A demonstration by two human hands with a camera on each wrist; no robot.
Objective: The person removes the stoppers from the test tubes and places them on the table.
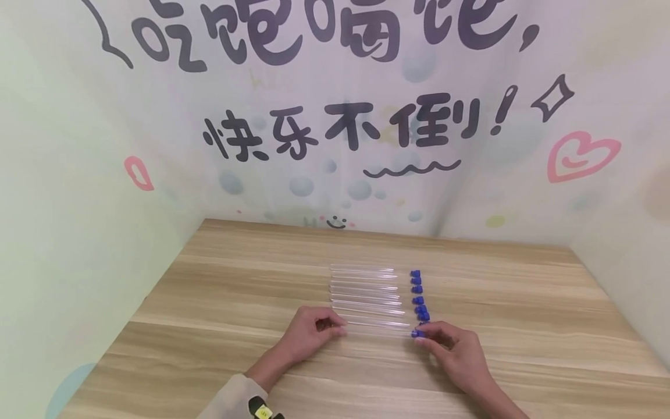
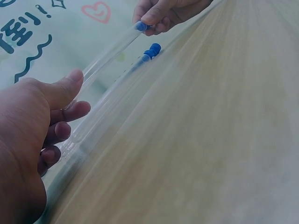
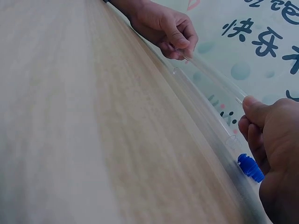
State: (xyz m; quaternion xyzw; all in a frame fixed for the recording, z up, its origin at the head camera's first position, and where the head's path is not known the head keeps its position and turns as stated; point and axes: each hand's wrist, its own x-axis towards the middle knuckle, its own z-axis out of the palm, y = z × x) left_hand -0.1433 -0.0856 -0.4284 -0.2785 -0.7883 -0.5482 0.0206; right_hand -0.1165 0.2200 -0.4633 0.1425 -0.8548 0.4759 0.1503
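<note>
My left hand [image 1: 310,334] pinches the closed left end of a clear test tube [image 2: 112,52] between thumb and fingers. The tube is held just above the table, pointing right. At its other end my right hand [image 1: 460,354] pinches a small blue cap [image 2: 141,26], which sits right at the tube's mouth. In the right wrist view the fingers of that hand hide the cap. Beyond the hands lies a row of several clear tubes [image 1: 363,288], side by side. Several loose blue caps [image 1: 416,289] form a column off their right ends.
The wood-grain table [image 1: 220,279] reaches back to a white printed curtain [image 1: 293,203] with dark lettering. More curtain hangs at the left and right sides. A yellow-and-black device [image 1: 264,411] is strapped at the left sleeve [image 1: 235,396].
</note>
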